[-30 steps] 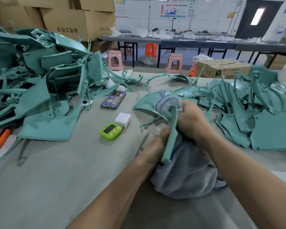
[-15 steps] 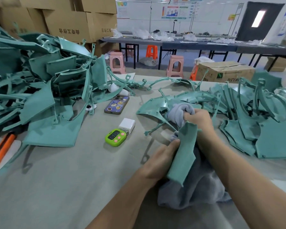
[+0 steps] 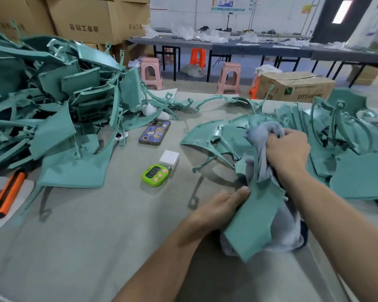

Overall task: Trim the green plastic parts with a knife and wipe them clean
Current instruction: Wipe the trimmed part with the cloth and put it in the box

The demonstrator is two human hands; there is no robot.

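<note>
Grey-covered table [image 3: 79, 240] in a workshop: one green part [image 3: 255, 216] is held above its near right area.
The part is gripped at its left edge by the left hand [image 3: 218, 208]; the right hand [image 3: 288, 153] is clenched round one grey cloth [image 3: 264, 136], which is pressed to the part's upper end. Two heaps of green parts are noted, a left heap [image 3: 52, 105] and a right heap [image 3: 354, 166]. Between them are counted one phone [image 3: 154, 132], one green timer [image 3: 155, 175] and one white adapter [image 3: 169, 159]. One orange knife [image 3: 9, 195] is seen at the left edge. Beyond are recorded stacked cartons [image 3: 92, 18], two pink stools [image 3: 151, 71] and a long dark bench [image 3: 227, 46].
</note>
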